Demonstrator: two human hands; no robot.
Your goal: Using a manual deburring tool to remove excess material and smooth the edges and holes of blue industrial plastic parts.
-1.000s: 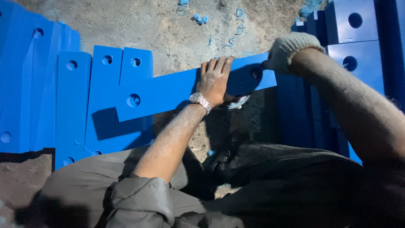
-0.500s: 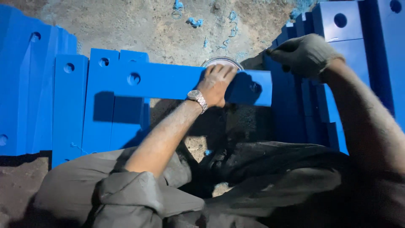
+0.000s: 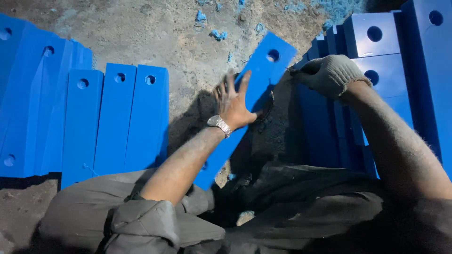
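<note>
My bare left hand (image 3: 231, 101), with a metal wristwatch, lies fingers spread on a long blue plastic plate (image 3: 265, 70) and holds it by its edge. The plate has a round hole near its far end and slants from upper right down towards my lap. My gloved right hand (image 3: 327, 74) is closed just right of the plate's far end. It pinches a small dark tool (image 3: 293, 71) whose tip touches the plate's edge.
Several similar blue plates with holes (image 3: 115, 122) lie side by side on the left. Thicker blue blocks (image 3: 376, 61) are stacked on the right. Blue shavings (image 3: 216, 32) litter the rough concrete ground. A dark round ring (image 3: 269, 107) sits beneath the held plate.
The held plate has swung from lying crosswise to slanting lengthwise towards me. My left hand turned with it, and my right hand stayed at its far end.
</note>
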